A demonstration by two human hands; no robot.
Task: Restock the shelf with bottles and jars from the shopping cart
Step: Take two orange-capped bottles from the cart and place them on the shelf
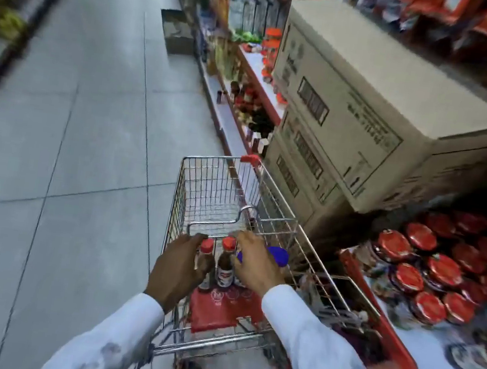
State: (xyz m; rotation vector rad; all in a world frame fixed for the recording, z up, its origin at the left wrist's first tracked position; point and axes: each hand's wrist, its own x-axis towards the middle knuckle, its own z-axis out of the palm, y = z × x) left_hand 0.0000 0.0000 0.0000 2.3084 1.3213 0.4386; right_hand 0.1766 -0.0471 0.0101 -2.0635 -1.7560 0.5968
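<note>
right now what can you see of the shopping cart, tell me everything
The shopping cart is a silver wire-mesh basket with red plastic corner caps and a red child-seat flap folded near the handle end. It stands on the grey tiled floor, close alongside the shelving to its right. Its deep front section looks mostly bare; dark red-capped bottles stand at the near end. The left hand and right hand reach in around them.

Nothing in the frame can be read with certainty. The stacked cardboard boxes (354, 112), at about two o'clock, carry barcode-like panels and lines of print, but the letters are too blurred to make out. The two small bottles (216, 261) in the shopping cart (235, 189), near six o'clock, bear labels whose wording is illegible. The red jar lids (429, 270) at four o'clock show markings, also unreadable.
</note>
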